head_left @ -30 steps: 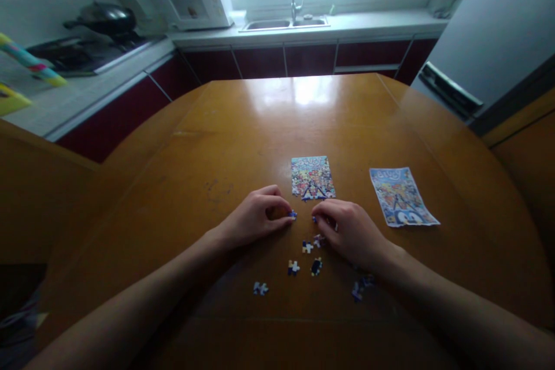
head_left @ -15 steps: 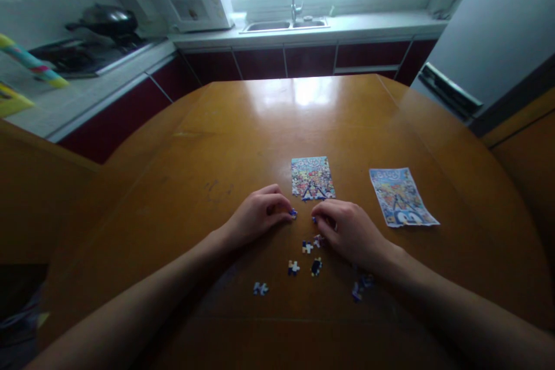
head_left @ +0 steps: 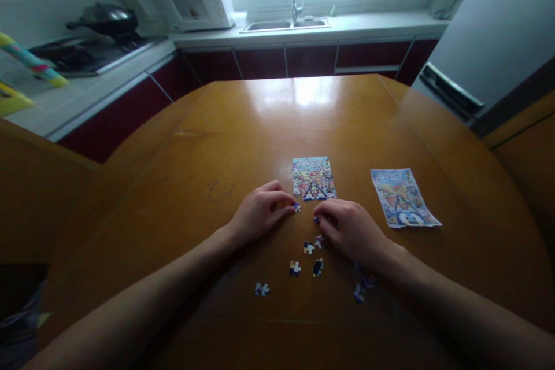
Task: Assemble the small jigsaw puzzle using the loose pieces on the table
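Between thumb and fingers my left hand (head_left: 265, 208) pinches a small blue and white jigsaw piece (head_left: 297, 207), just below the lower left corner of a partly joined jigsaw puzzle (head_left: 314, 178). My right hand (head_left: 347, 224) is closed on another dark blue jigsaw piece (head_left: 316, 219), mostly covered by the fingers, below the puzzle's lower right. Several loose pieces lie nearer me: a white and dark one (head_left: 309, 248), another with an orange corner (head_left: 295, 268), a black one (head_left: 318, 267) and a pale one (head_left: 262, 289). More bluish pieces (head_left: 359, 292) sit under my right forearm.
A creased picture sheet (head_left: 403, 196) with a penguin design lies to the right on the wooden table (head_left: 243, 133). Beyond the table are a sink (head_left: 269, 26), a microwave (head_left: 197, 7) and a stove with a black pan (head_left: 106, 19).
My left hand has shifted slightly up and right with its piece, closer to the puzzle's lower edge. My right hand stays almost where it was.
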Available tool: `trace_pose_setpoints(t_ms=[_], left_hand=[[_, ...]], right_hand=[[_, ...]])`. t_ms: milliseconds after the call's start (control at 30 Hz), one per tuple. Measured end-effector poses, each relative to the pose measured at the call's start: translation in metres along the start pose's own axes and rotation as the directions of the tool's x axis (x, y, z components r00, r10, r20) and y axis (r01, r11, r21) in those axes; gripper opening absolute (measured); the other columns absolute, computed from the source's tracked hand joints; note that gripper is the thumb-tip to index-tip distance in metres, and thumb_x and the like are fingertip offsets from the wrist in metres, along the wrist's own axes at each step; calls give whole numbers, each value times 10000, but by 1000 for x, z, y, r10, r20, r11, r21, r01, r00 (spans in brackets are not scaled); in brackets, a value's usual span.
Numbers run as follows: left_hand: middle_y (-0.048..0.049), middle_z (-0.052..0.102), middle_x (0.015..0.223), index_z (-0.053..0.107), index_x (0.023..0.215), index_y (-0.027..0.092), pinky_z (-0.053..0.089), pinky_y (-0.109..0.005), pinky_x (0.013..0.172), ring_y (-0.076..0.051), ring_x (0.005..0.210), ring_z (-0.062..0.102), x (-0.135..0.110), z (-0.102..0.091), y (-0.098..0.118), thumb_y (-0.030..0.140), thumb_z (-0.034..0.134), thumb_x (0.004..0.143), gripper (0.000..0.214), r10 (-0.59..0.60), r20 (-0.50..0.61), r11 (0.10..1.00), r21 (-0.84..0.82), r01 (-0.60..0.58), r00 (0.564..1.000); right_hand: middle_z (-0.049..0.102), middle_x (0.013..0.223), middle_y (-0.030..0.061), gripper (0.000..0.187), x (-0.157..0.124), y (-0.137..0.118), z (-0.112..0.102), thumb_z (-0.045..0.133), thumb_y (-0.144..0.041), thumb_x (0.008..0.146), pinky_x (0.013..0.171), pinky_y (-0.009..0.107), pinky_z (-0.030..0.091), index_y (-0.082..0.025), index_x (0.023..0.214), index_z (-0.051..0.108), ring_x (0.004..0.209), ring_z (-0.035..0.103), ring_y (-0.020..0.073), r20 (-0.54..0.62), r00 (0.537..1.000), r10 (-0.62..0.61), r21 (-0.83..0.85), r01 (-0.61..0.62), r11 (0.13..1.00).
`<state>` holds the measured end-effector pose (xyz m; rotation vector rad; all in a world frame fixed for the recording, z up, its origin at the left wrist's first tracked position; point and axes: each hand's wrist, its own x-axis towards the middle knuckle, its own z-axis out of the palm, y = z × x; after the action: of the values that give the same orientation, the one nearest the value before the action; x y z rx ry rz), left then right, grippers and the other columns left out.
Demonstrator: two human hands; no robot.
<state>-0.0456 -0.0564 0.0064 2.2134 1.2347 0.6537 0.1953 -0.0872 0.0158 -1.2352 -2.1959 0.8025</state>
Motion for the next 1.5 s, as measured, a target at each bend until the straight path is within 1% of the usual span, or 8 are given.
trace_pose_setpoints(t_ms=[200,467,700,900,1067,1167,1333,1500], left_hand=[[-22,609,831,734,842,172,448,-237,634,-112,696,544,0,3,-4,316,734,851,144,-31,-21,999,-17,31,999],[-13,591,823,721,853,173,428,-226,612,-100,670,515,0,2,-5,305,728,853,133,-11,-15,1000,-16,11,1000],[-31,620,910,678,847,162,431,-218,619,-94,700,524,-2,2,-4,276,657,909,132,67,20,995,-74,-65,998],[-23,631,809,684,894,165,438,-223,616,-101,665,529,-4,-1,-3,243,628,915,99,93,50,995,-48,-90,994],[-48,680,872,702,916,180,492,-277,740,-146,815,600,-3,-4,0,210,599,928,108,164,95,981,-125,-152,982],[-50,686,875,729,934,199,497,-295,766,-157,841,607,-1,-4,1,215,606,927,124,210,135,973,-127,-193,968],[-77,674,933,738,1047,198,511,-300,769,-159,852,614,-2,-4,0,249,548,968,211,169,98,977,-150,-154,981],[-63,659,934,756,1013,222,504,-302,777,-164,866,604,-2,-6,0,290,654,911,159,203,187,974,-139,-179,961]], right_hand=[[704,865,45,144,0,1,1,536,-134,885,749,304,463,-197,859,663,804,632,168,8,1000,-4,-12,4,1000],[707,855,40,150,0,0,2,537,-120,871,752,303,465,-198,851,663,797,634,168,13,1000,-7,-5,7,1000],[710,872,44,152,0,0,3,533,-124,873,763,302,467,-199,860,664,819,639,170,10,1000,-11,-10,12,1000],[704,863,40,147,-1,0,3,532,-132,878,762,298,464,-200,862,661,814,636,166,15,1000,-18,-4,18,1000],[708,865,40,150,0,-1,2,531,-132,881,757,297,461,-199,865,664,806,634,164,11,1000,-19,-7,19,1000],[707,866,40,155,-1,-1,1,529,-129,881,752,296,461,-199,873,667,807,635,164,14,1000,-18,-7,18,1000],[710,875,43,159,-2,1,2,531,-135,883,769,304,465,-202,887,675,820,639,171,5,1000,-19,-10,19,1000],[707,871,43,156,-1,2,1,527,-149,894,739,304,463,-206,873,670,793,631,168,0,1000,-25,4,25,1000]])
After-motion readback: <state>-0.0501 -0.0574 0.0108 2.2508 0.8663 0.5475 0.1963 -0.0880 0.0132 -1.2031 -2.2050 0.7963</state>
